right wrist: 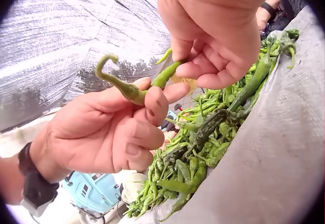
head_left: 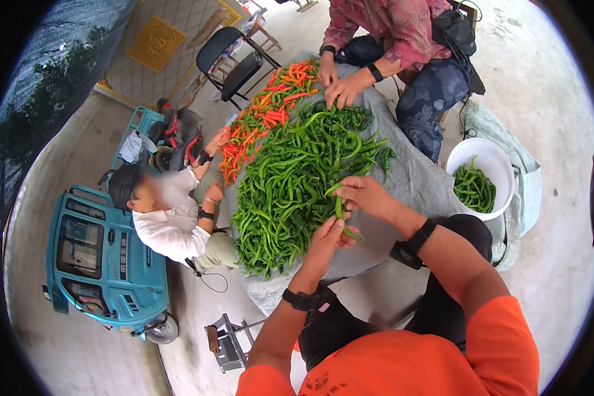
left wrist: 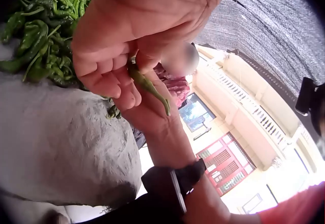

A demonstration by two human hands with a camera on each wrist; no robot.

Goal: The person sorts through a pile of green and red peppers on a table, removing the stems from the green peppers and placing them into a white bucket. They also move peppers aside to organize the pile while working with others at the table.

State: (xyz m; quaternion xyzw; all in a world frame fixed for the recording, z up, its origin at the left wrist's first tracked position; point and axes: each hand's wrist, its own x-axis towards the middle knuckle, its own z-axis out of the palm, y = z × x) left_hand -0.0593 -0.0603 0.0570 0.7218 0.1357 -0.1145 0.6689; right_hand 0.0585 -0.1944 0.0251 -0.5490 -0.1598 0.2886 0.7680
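My left hand pinches a green pepper near its curled stem, between thumb and fingers, in the right wrist view. Just above it, my right hand pinches a green pepper between thumb and forefinger; the two hands almost meet. In the left wrist view a pepper slants down from the left hand's fingertips. Whether the hands share one pepper or hold two, I cannot tell. Both hands are over the near right edge of a big heap of green peppers.
Red and orange peppers lie beyond the green heap on the grey cloth. A white bucket with green peppers stands at right. One person sits left, another across. A blue vehicle is behind.
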